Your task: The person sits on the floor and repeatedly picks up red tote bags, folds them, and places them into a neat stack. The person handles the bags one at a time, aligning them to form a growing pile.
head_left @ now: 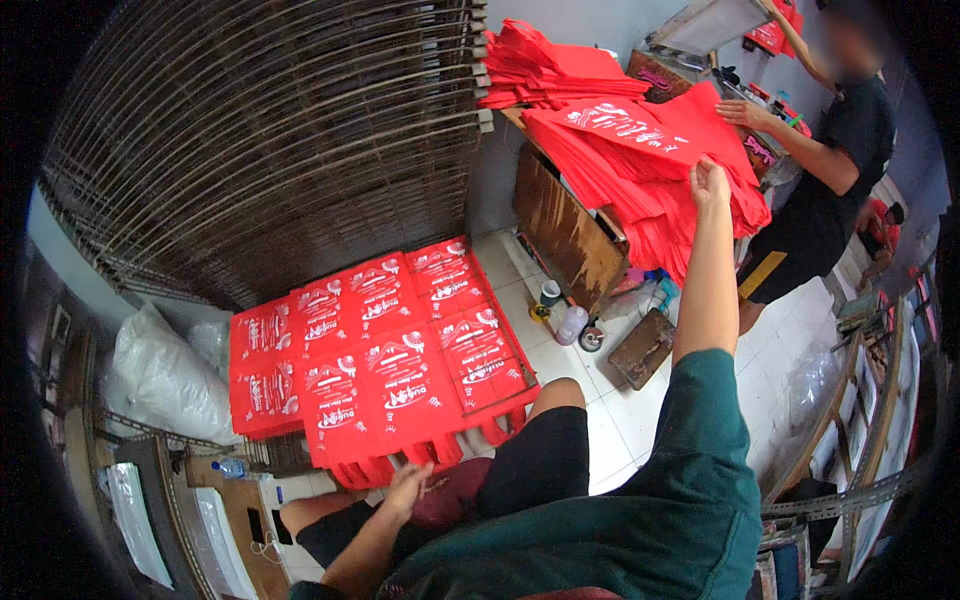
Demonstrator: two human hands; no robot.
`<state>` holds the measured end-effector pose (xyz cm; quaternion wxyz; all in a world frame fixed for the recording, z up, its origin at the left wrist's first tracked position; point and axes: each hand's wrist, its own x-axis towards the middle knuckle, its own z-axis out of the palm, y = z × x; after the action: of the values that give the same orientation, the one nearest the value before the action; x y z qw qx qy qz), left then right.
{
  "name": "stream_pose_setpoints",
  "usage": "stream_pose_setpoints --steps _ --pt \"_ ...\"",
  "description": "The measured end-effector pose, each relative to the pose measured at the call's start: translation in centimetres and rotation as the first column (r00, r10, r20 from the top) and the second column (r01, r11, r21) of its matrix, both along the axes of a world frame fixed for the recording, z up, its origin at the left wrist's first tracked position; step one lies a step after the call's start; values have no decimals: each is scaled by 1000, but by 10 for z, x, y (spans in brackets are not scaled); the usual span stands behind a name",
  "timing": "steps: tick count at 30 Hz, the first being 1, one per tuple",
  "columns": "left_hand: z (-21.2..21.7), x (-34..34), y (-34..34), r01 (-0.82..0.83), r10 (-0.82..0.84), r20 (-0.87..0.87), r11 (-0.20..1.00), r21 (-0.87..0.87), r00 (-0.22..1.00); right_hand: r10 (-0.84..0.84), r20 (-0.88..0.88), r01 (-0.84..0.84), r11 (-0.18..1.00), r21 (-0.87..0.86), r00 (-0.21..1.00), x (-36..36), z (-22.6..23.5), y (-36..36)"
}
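Note:
My right arm reaches out to a pile of red fabric bags (640, 190) on a wooden table. My right hand (710, 185) is closed on the near edge of the top red bag (660, 130), which has white print and is partly lifted. A co-worker's hand (745, 113) touches the far edge of that same bag. Low in front of my body, my left hand (408, 490) is open, its fingers slightly bent, with nothing visible in it. It is close to the handles of printed red bags (390, 350) laid out in overlapping rows on a rack.
A tall drying rack (270, 140) of wire shelves rises behind the laid-out bags. On the floor are a brown box (642, 348), a white container (572, 325) and a roll of tape (592, 340). A plastic sack (165, 375) stands left. Frames (870, 400) lean at right.

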<state>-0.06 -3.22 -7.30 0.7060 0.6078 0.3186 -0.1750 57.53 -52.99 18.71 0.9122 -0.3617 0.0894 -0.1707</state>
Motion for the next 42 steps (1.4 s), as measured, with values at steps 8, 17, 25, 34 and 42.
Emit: stream_pose_setpoints --steps 8,17,25,34,42 --pt "192 160 -52 232 -146 485 965 -122 862 16 154 2 994 -112 988 -272 9 257" --pt "214 160 -46 5 240 557 916 -401 795 292 178 73 339 -938 940 -415 -76 313" --pt "181 88 15 -156 295 380 921 -356 877 866 -47 -659 413 628 498 -445 -222 295" --pt "130 68 50 -133 192 172 942 -308 966 855 -362 -777 499 383 371 -415 -212 257" --pt "124 104 44 -83 186 287 938 -335 940 700 -450 -792 609 -28 554 -366 -199 234"
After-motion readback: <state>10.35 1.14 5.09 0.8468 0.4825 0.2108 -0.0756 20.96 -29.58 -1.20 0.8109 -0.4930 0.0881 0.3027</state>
